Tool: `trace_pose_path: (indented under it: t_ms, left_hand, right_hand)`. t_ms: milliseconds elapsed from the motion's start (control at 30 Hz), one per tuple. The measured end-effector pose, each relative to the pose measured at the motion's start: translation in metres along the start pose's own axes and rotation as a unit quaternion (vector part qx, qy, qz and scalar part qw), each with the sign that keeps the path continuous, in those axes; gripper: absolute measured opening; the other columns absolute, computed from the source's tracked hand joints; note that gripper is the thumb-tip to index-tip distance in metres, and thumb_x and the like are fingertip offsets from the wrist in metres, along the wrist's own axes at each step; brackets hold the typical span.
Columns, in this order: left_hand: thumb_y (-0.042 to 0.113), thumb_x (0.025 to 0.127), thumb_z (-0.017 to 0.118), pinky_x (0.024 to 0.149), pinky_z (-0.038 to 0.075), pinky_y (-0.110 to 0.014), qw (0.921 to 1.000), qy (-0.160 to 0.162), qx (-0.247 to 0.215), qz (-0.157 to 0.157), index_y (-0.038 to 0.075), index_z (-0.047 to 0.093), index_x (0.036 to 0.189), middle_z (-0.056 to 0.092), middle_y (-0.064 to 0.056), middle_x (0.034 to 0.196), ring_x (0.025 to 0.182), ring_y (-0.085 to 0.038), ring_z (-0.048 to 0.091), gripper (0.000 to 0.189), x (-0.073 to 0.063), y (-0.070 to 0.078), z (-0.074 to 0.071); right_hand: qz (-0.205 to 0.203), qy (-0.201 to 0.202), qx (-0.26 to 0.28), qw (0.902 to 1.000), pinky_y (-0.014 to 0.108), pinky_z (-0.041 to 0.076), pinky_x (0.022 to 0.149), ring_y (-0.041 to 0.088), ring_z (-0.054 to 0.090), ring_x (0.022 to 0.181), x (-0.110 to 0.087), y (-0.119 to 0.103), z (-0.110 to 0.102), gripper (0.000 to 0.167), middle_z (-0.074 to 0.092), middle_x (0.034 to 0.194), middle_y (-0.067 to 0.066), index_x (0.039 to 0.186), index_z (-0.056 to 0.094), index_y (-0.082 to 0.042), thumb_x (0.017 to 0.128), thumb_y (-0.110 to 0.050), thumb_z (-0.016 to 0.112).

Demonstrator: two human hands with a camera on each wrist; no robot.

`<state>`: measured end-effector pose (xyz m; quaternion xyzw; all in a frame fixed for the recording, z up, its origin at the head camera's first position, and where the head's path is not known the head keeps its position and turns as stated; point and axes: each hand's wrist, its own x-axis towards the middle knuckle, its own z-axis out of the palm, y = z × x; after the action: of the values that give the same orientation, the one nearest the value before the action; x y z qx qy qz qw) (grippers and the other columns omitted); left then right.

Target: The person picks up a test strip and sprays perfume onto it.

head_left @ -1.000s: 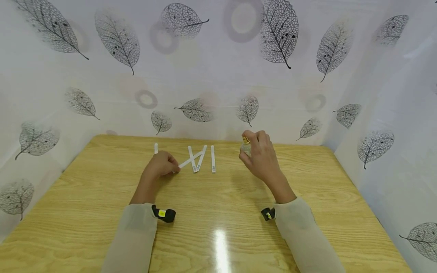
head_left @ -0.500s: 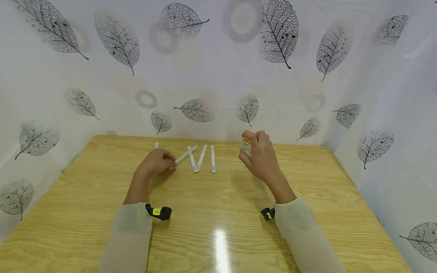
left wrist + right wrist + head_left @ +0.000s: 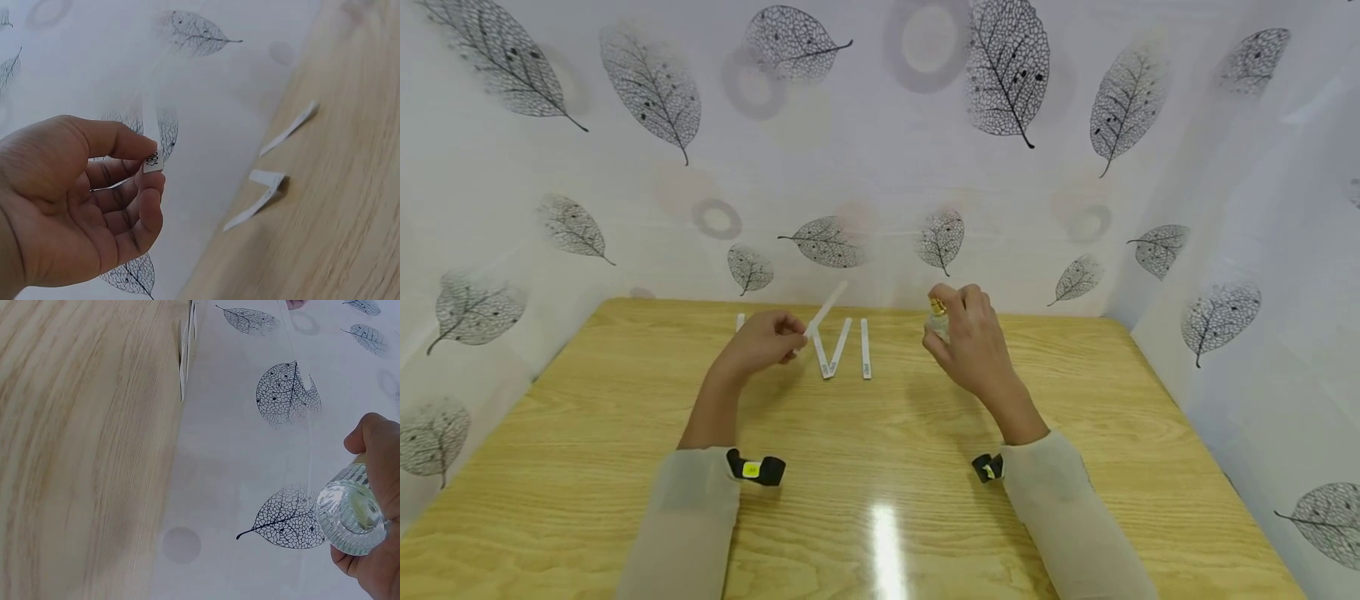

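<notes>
My left hand (image 3: 763, 342) pinches a white paper test strip (image 3: 829, 305) by its lower end, between thumb and fingertips. The strip slants up and to the right; in the left wrist view printed letters show on the held strip end (image 3: 153, 164). In my right hand (image 3: 976, 343) is a ribbed clear glass perfume bottle (image 3: 350, 512) with a gold spray neck (image 3: 937, 307), held raised at the right with the index finger on top. Just right of the left hand, two strips (image 3: 842, 343) lie in a V, and a single strip (image 3: 866, 350) lies beside them.
Another white strip (image 3: 741, 320) shows partly behind the left hand. The wooden table (image 3: 850, 467) ends at the back against a leaf-patterned curtain (image 3: 865, 167). A black band (image 3: 760, 470) sits on each wrist.
The left hand has lifted the strip from low over the V-shaped pair and moved it up and right, tilting it more upright. The right hand keeps the bottle nearly still.
</notes>
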<state>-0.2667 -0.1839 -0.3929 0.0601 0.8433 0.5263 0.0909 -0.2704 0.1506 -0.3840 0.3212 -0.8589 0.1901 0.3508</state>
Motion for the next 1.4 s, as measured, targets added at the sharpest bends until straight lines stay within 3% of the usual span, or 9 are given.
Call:
trace_pose_path:
  t_ms: [100, 300, 533, 700, 833, 1133, 1400]
  left_hand:
    - [0.012, 0.102, 0.062, 0.085, 0.055, -0.051, 0.9997, -0.003, 0.006, 0.024, -0.002, 0.061, 0.115, 0.062, -0.023, 0.106, 0.096, -0.044, 0.062, 0.020, -0.002, 0.010, 0.004]
    - [0.012, 0.101, 0.063, 0.081, 0.055, -0.052, 0.9976, -0.023, 0.038, 0.054, 0.001, 0.063, 0.110, 0.064, -0.014, 0.099, 0.093, -0.043, 0.064, 0.015, -0.004, 0.025, 0.018]
    - [0.015, 0.100, 0.063, 0.070, 0.054, -0.038, 0.9951, -0.043, 0.057, 0.068, 0.005, 0.063, 0.108, 0.064, -0.012, 0.098, 0.091, -0.042, 0.065, 0.013, -0.006, 0.038, 0.034]
    - [0.013, 0.099, 0.064, 0.070, 0.057, -0.049, 0.9932, -0.059, 0.054, 0.084, 0.002, 0.063, 0.110, 0.065, -0.012, 0.096, 0.088, -0.046, 0.065, 0.014, -0.010, 0.046, 0.043]
    - [0.011, 0.099, 0.065, 0.071, 0.057, -0.056, 0.9915, -0.068, 0.053, 0.098, 0.003, 0.064, 0.108, 0.065, -0.012, 0.096, 0.088, -0.046, 0.064, 0.012, -0.013, 0.053, 0.045]
    - [0.011, 0.098, 0.067, 0.061, 0.054, -0.034, 0.9864, -0.070, 0.078, 0.127, 0.005, 0.066, 0.106, 0.066, -0.009, 0.092, 0.075, -0.023, 0.063, 0.010, -0.020, 0.065, 0.043]
    - [0.013, 0.098, 0.066, 0.061, 0.054, -0.035, 0.9858, -0.069, 0.087, 0.126, 0.006, 0.066, 0.105, 0.066, -0.008, 0.091, 0.072, -0.023, 0.063, 0.009, -0.024, 0.070, 0.043]
  right_hand:
    - [0.000, 0.001, 0.000, 1.0000, 0.039, 0.030, 0.060, 0.026, 0.035, 0.069, 0.001, 0.000, 0.000, 0.044, 0.044, 0.093, 0.017, 0.129, 0.044, -0.012, 0.092, -0.012, 0.067]
    - [-0.001, -0.001, -0.002, 1.0000, 0.038, 0.029, 0.061, 0.026, 0.034, 0.069, 0.001, -0.001, -0.001, 0.043, 0.043, 0.092, 0.017, 0.129, 0.044, -0.012, 0.093, -0.011, 0.067]
    - [-0.005, -0.001, -0.005, 1.0000, 0.039, 0.028, 0.061, 0.026, 0.033, 0.069, 0.001, -0.002, 0.000, 0.042, 0.042, 0.092, 0.016, 0.128, 0.043, -0.011, 0.093, -0.012, 0.067]
    - [-0.006, 0.001, -0.007, 1.0000, 0.039, 0.028, 0.061, 0.026, 0.033, 0.069, 0.001, -0.002, 0.000, 0.042, 0.042, 0.092, 0.016, 0.128, 0.044, -0.011, 0.093, -0.012, 0.067]
    - [-0.005, 0.001, -0.005, 1.0000, 0.039, 0.029, 0.061, 0.025, 0.033, 0.069, 0.001, -0.002, -0.001, 0.043, 0.042, 0.091, 0.016, 0.128, 0.044, -0.012, 0.093, -0.012, 0.067]
    - [-0.004, -0.001, -0.005, 1.0000, 0.039, 0.029, 0.061, 0.026, 0.033, 0.069, 0.001, -0.002, -0.001, 0.043, 0.043, 0.092, 0.016, 0.128, 0.044, -0.012, 0.093, -0.012, 0.068]
    - [0.003, -0.007, -0.006, 1.0000, 0.039, 0.027, 0.061, 0.025, 0.031, 0.069, 0.000, -0.003, 0.000, 0.043, 0.042, 0.092, 0.016, 0.129, 0.044, -0.013, 0.093, -0.012, 0.068]
